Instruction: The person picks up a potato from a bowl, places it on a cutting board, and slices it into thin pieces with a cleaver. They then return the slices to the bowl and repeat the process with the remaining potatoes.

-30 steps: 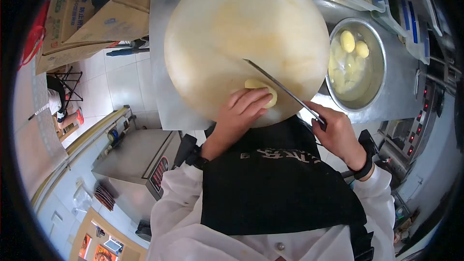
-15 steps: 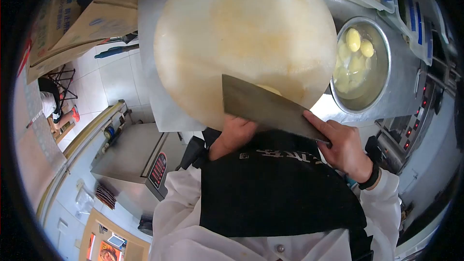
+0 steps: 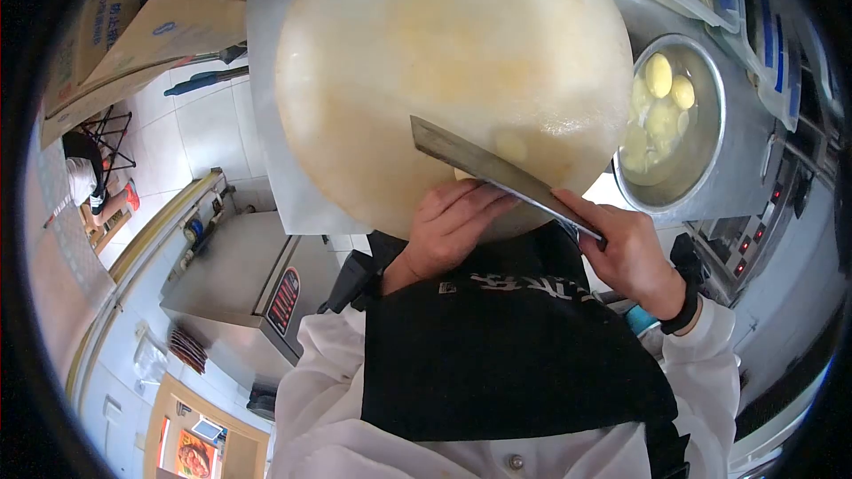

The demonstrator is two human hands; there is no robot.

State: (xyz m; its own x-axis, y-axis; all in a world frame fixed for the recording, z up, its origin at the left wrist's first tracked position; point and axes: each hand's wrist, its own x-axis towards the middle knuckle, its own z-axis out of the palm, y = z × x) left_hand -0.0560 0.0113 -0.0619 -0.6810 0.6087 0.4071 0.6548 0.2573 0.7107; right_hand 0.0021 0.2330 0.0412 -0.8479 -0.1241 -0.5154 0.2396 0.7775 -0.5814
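Note:
My right hand point(image 3: 632, 253) is closed around the handle end of a cleaver point(image 3: 488, 166), index finger along the blade. The blade slants across the near part of a round chopping board point(image 3: 382, 53), its far end toward the left. My left hand point(image 3: 457, 223) lies at the board's near edge, fingers bent together against the blade. Beneath these fingers is a peeled potato, mostly hidden; a pale yellow edge point(image 3: 461, 175) shows beside the blade. A thin potato slice point(image 3: 510, 145) lies flat on the board just beyond the blade.
At the right stands a metal bowl point(image 3: 717, 137) of water with several peeled potatoes point(image 3: 658, 75). Clear plastic tubs point(image 3: 723, 13), one with bean sprouts, sit at the far right. Cardboard boxes point(image 3: 169, 18) are at the left. Another person's leg point(image 3: 115, 200) shows at the far left.
My left hand has come forward onto the board against the blade. The cleaver has turned from showing its broad side to a more upright blade. The slice beyond it is now visible.

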